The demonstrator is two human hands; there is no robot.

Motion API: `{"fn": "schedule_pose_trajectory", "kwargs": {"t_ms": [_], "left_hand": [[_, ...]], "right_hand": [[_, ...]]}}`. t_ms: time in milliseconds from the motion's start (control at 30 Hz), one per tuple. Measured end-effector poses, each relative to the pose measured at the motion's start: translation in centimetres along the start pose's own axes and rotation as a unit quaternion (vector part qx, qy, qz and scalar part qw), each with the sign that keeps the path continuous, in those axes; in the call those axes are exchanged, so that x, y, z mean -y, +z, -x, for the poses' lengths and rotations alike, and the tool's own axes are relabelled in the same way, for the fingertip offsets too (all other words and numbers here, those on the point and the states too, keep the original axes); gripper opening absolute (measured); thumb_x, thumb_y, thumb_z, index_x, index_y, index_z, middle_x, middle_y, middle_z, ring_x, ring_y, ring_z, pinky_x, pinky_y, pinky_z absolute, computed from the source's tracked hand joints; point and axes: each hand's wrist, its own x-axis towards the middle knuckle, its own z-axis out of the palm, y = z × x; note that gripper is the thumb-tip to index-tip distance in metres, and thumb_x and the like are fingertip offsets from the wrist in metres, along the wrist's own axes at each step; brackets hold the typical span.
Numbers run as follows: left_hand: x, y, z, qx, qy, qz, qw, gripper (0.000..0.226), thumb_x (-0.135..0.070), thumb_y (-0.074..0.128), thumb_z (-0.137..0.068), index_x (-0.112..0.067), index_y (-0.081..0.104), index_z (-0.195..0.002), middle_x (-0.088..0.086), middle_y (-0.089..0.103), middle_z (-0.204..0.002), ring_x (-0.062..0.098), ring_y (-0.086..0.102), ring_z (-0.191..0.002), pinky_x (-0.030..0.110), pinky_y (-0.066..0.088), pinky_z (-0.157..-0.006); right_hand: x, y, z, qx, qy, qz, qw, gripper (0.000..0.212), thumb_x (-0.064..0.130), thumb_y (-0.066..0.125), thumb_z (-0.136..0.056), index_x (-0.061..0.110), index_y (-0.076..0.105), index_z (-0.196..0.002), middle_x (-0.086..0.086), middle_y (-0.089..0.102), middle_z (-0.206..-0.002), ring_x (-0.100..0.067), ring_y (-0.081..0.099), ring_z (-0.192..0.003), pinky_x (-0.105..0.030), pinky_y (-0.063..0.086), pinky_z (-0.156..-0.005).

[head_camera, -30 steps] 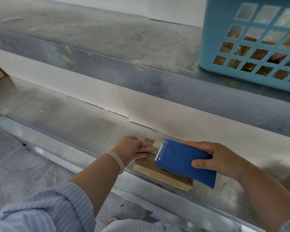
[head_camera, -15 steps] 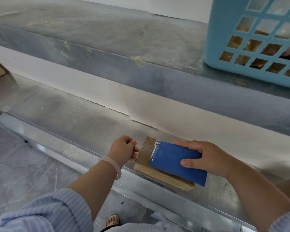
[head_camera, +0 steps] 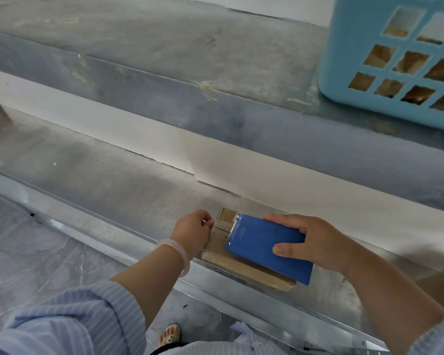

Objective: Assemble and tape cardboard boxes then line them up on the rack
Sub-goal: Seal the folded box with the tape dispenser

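Cardboard box (head_camera: 241, 269) lies at the near edge of the lower shelf (head_camera: 100, 180). Right hand (head_camera: 315, 244) grasps the tape dispenser (head_camera: 262, 249) atop it; left hand (head_camera: 194, 233) curls against its left end, grasp indeterminate

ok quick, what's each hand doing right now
Left hand: fingers curled against the box end; a grip cannot be told.
Right hand: closed on the blue tape dispenser.

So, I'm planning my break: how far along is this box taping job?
Done: one cardboard box is folded and lies on the lower shelf. In hand: the right hand holds the blue tape dispenser on its top, the left hand curls against its end, so taping looks under way. Left: finishing the tape and lining boxes up; no finished row shows.
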Motion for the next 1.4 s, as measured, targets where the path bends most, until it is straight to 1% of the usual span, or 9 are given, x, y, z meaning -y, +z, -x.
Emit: {"fn": "schedule_pose_trajectory", "kwargs": {"t_ms": [133,267,400,533,700,933,1067,1267,1400], "left_hand": [[0.9,0.3,-0.1,0.032,-0.047,0.043,0.997,0.012,-0.042,0.05,-0.096,-0.032,0.052,-0.09,-0.002,0.062,-0.076,0.011,0.058,-0.059,0.017,0.042,-0.041],[1.3,0.2,0.2,0.073,-0.112,0.12,0.984,0.032,-0.051,0.052,-0.092,-0.025,0.054,-0.112,0.004,0.063,-0.078,0.015,0.058,-0.055,0.02,0.045,-0.04],[0.7,0.5,-0.3,-0.012,-0.036,0.167,0.985,0.036,-0.034,0.049,-0.098,-0.027,0.048,-0.133,-0.007,0.061,-0.092,0.013,0.062,-0.081,0.03,0.055,-0.07],[-0.7,1.6,-0.1,0.052,-0.014,0.193,0.98,0.042,-0.042,0.043,-0.1,-0.035,0.043,-0.142,-0.016,0.051,-0.114,0.009,0.049,-0.103,0.023,0.037,-0.091],[-0.1,2.3,-0.2,0.061,-0.011,0.185,0.981,0.042,-0.039,0.04,-0.101,-0.037,0.041,-0.143,-0.011,0.052,-0.121,0.015,0.051,-0.11,0.025,0.04,-0.1],[0.0,2.3,-0.5,0.057,0.004,0.168,0.984,0.04,-0.043,0.044,-0.099,-0.043,0.043,-0.139,-0.012,0.057,-0.121,0.011,0.055,-0.104,0.023,0.042,-0.09],[0.1,2.4,-0.6,0.059,0.001,0.163,0.985,0.041,-0.046,0.042,-0.098,-0.043,0.043,-0.139,-0.02,0.058,-0.104,0.004,0.055,-0.093,0.023,0.043,-0.082],[-0.2,2.2,-0.6,0.048,0.029,0.098,0.994,0.047,-0.046,0.043,-0.098,-0.039,0.036,-0.144,-0.004,0.054,-0.134,0.014,0.054,-0.105,0.028,0.044,-0.092],[-1.5,1.8,0.5,-0.09,0.157,-0.132,0.975,0.052,-0.04,0.04,-0.1,-0.032,0.027,-0.15,-0.009,0.035,-0.152,0.017,0.031,-0.139,0.033,0.025,-0.113]], "right_hand": [[-0.2,0.0,-0.1,-0.002,0.007,-0.011,1.0,0.055,0.033,0.083,-0.076,0.069,0.055,-0.107,0.027,0.068,-0.1,0.001,0.068,-0.09,-0.02,0.057,-0.067],[-0.3,0.1,-0.1,0.018,0.01,-0.013,1.0,0.052,0.034,0.081,-0.079,0.065,0.052,-0.109,0.029,0.067,-0.091,-0.002,0.07,-0.083,-0.02,0.056,-0.061],[-0.3,0.0,-0.3,0.011,0.002,-0.002,1.0,0.04,0.037,0.077,-0.082,0.056,0.058,-0.111,0.028,0.066,-0.098,-0.003,0.069,-0.086,-0.024,0.058,-0.065],[-0.8,0.0,-0.6,0.0,-0.017,0.028,0.999,0.026,0.04,0.074,-0.084,0.049,0.067,-0.107,0.028,0.063,-0.11,0.003,0.063,-0.096,-0.02,0.055,-0.072],[-1.0,-0.7,-0.7,0.006,-0.02,0.019,1.0,0.028,0.045,0.076,-0.077,0.05,0.069,-0.104,0.03,0.064,-0.109,0.006,0.062,-0.097,-0.009,0.048,-0.071],[-1.9,-2.1,0.4,0.003,-0.011,0.028,1.0,0.03,0.035,0.079,-0.08,0.054,0.069,-0.103,0.035,0.062,-0.109,0.009,0.061,-0.097,-0.007,0.048,-0.071],[-2.6,-4.1,2.2,0.004,0.011,0.048,0.999,0.03,0.035,0.08,-0.079,0.053,0.07,-0.101,0.034,0.063,-0.109,0.007,0.062,-0.096,-0.009,0.049,-0.072],[-3.8,-3.9,3.9,-0.023,0.019,0.036,0.999,0.033,0.025,0.081,-0.079,0.051,0.071,-0.095,0.03,0.066,-0.104,0.006,0.064,-0.093,-0.007,0.046,-0.07],[-3.8,-3.4,4.0,-0.036,0.014,0.03,0.999,0.032,0.025,0.08,-0.08,0.051,0.071,-0.096,0.029,0.065,-0.104,0.005,0.064,-0.092,-0.008,0.046,-0.069]]}}
